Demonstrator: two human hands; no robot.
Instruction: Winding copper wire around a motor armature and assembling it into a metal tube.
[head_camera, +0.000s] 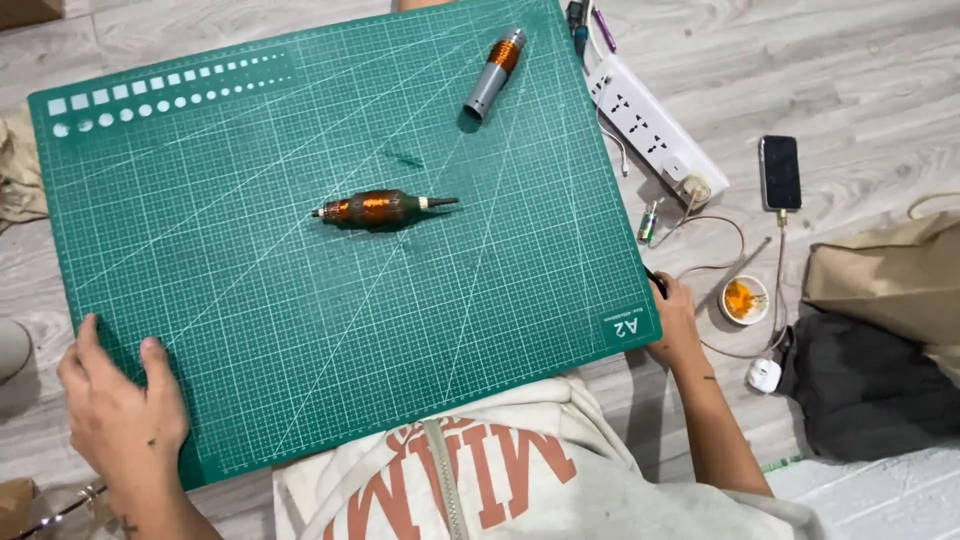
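A large green cutting mat (250, 300) lies on the pale wood floor in front of me. My left hand (120, 410) grips its near left corner, thumb on top. My right hand (675, 320) holds the mat's near right corner, fingers curled at the edge. In the middle of the mat rests a copper-wound motor rotor (378, 209) on a thin shaft. A grey cylindrical motor housing with a copper winding at its far end (491, 74) lies near the mat's far edge. A small dark sliver (405, 159) sits between them.
Right of the mat are a white power strip (650, 125), a black phone (779, 172) on a cable, a small white dish of orange paste (744, 299), a white charger (764, 375), a brown paper bag (885, 280) and dark cloth (870, 390).
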